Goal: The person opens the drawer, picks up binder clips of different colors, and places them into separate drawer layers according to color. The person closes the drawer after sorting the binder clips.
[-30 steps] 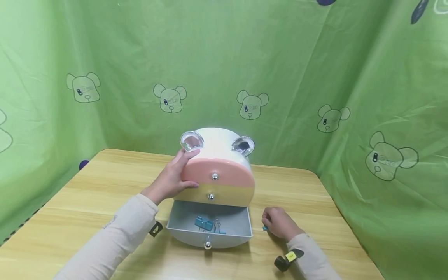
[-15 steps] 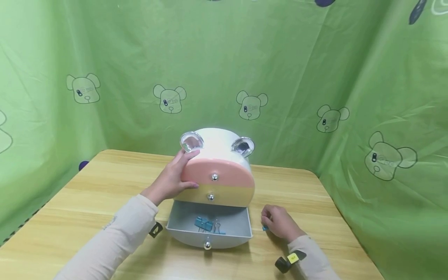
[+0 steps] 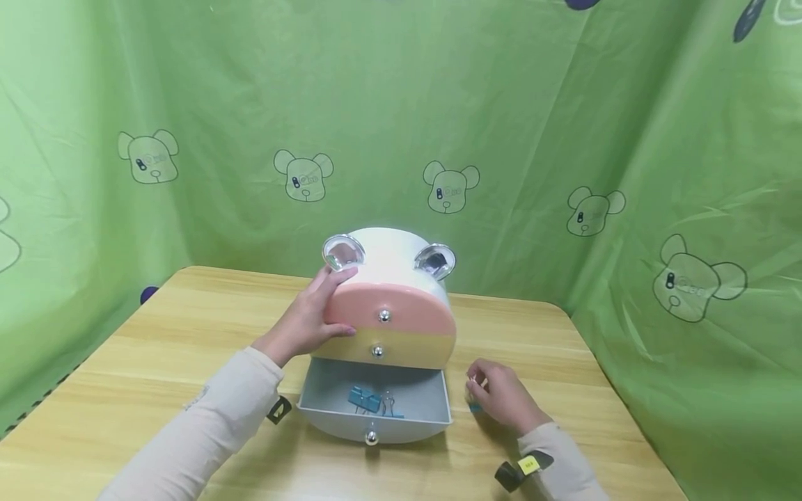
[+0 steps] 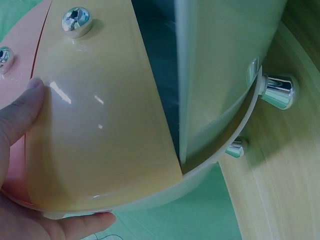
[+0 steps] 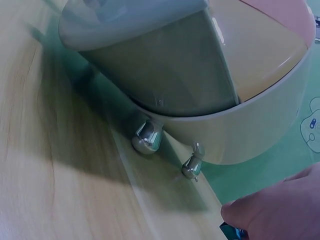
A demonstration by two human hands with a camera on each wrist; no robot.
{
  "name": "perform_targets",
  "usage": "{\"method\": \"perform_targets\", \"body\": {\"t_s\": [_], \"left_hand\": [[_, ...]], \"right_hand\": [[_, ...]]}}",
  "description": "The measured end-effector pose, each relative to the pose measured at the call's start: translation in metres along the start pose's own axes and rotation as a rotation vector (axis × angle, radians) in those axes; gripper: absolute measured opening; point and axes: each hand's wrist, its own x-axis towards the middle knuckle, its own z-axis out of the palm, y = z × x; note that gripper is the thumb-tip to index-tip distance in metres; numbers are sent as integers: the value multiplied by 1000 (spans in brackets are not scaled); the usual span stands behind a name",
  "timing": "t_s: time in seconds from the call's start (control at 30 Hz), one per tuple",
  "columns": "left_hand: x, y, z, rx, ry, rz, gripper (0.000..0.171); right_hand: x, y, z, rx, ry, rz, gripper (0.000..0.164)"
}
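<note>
A small drawer organizer (image 3: 391, 313) with silver ears has pink and yellow drawers pushed in. Its bottom grey drawer (image 3: 326, 390) is pulled out, with blue binder clips (image 3: 365, 399) lying inside. My left hand (image 3: 307, 320) grips the organizer's left side, its thumb on the front near the pink and yellow seam. Right of the open drawer, just over the table, my right hand (image 3: 504, 396) pinches another blue binder clip (image 3: 475, 407). In the right wrist view only a corner of that clip (image 5: 232, 232) shows under the fingers.
The wooden table (image 3: 188, 334) bears the organizer near its middle. Silver feet (image 5: 148, 137) hold the organizer off the tabletop. A green curtain (image 3: 388, 104) with bear-head drawings hangs behind and along both sides.
My right hand has shifted slightly, its fingers lifting a little, and more of the pinched binder clip shows. The left hand, organizer and drawer have stayed put.
</note>
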Motion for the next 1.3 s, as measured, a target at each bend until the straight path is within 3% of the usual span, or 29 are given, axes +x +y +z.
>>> {"method": "perform_targets", "body": {"t_s": [0.3,1.03,1.3], "left_hand": [[0,1,-1,-2,-2,2,100],[0,0,1,-1,-4,-3,100],[0,-1,1,9,-2,0,100]], "right_hand": [[-1,-10,-6,-7,43,-46,9],[-6,-35,-15,31,46,-67,9],[-6,-44,-18,38,86,-140,9]]}}
